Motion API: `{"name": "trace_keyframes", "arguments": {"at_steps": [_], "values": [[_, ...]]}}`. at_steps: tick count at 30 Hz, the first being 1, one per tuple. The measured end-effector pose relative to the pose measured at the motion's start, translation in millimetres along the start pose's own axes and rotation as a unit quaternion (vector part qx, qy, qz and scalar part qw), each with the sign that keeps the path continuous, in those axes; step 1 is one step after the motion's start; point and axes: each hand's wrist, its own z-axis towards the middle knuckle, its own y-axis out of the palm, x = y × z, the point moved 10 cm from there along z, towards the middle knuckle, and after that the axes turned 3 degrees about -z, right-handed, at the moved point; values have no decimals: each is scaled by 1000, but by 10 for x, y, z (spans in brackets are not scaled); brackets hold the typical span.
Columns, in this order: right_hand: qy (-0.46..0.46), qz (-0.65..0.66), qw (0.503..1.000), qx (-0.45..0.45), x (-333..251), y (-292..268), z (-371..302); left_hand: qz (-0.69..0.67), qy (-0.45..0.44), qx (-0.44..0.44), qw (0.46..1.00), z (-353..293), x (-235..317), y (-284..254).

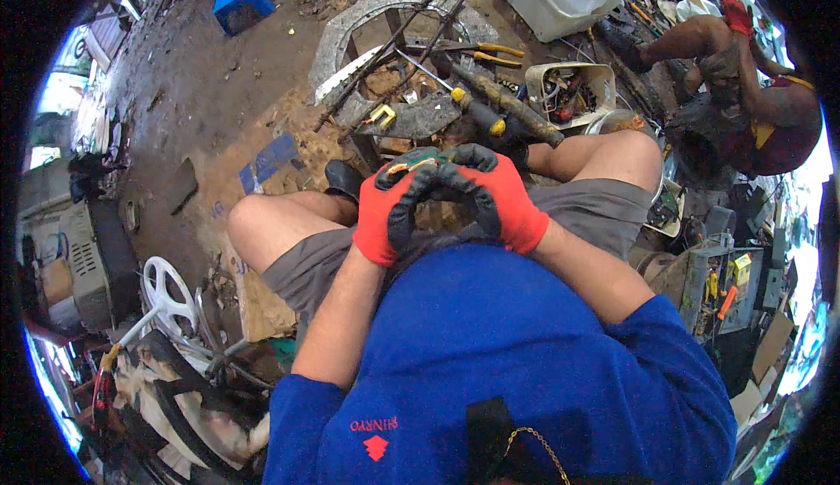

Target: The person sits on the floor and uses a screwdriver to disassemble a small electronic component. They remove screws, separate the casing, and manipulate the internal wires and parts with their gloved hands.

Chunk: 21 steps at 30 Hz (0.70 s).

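Observation:
My left hand [394, 207] and my right hand [499, 195], both in red gloves with dark palms, meet in front of my belly. Between their fingertips they grip a small greenish piece [423, 165] with an orange-brown edge. It could be a bit of circuit board, but the fingers cover most of it. Just beyond lies a grey slab [413, 118] with a small yellow-handled tool [380, 118] on it. A screwdriver [478, 111] with a black and yellow handle and yellow-handled pliers [499, 53] rest farther off.
A metal frame [341, 32] with rods across it stands ahead. Right of it are a cream container [535, 78] of wires and a white tub [529, 4]. A blue stool [242, 0] is far left. Another person [744, 91] sits at right, above a toolbox [731, 282].

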Motion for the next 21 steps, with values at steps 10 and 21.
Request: {"name": "trace_keyframes", "arguments": {"at_steps": [10, 21], "values": [[7, -110, 994, 0, 97, -38, 53, 43, 9, 21, 999, -10, -110, -169], [-2, -253, 966, -50, 176, -60, -20, 94, 1, 24, 995, -137, -169, -222]]}}
